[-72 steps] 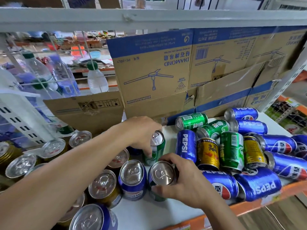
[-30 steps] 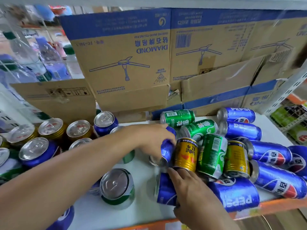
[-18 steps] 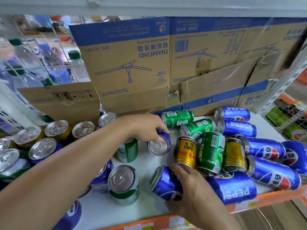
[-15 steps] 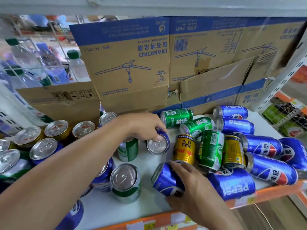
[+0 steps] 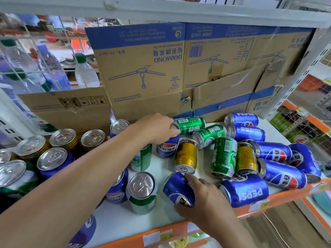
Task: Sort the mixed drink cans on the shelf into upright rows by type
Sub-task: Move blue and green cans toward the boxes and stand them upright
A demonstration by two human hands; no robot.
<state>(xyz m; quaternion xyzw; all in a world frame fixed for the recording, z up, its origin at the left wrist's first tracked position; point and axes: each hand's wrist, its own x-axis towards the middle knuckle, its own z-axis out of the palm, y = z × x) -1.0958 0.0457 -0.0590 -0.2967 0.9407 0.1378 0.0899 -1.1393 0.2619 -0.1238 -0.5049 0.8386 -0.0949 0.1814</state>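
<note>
Both arms reach forward, each hand gripping.
Left hand (image 5: pixel 157 128), forearm stretched across, grips an upright blue can (image 5: pixel 167 146) from above; right hand (image 5: pixel 206 203) curls round a lying blue can (image 5: pixel 176 189).

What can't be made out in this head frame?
All head view.
Top of the upright blue can: hidden under the left hand.
Near side of the lying blue can: covered by the right hand.
The bottom blue can: cut by the frame edge and the left forearm.
The can at the left edge: cut off by the frame.
The water bottles behind the mesh: blurred, labels unreadable.
</note>
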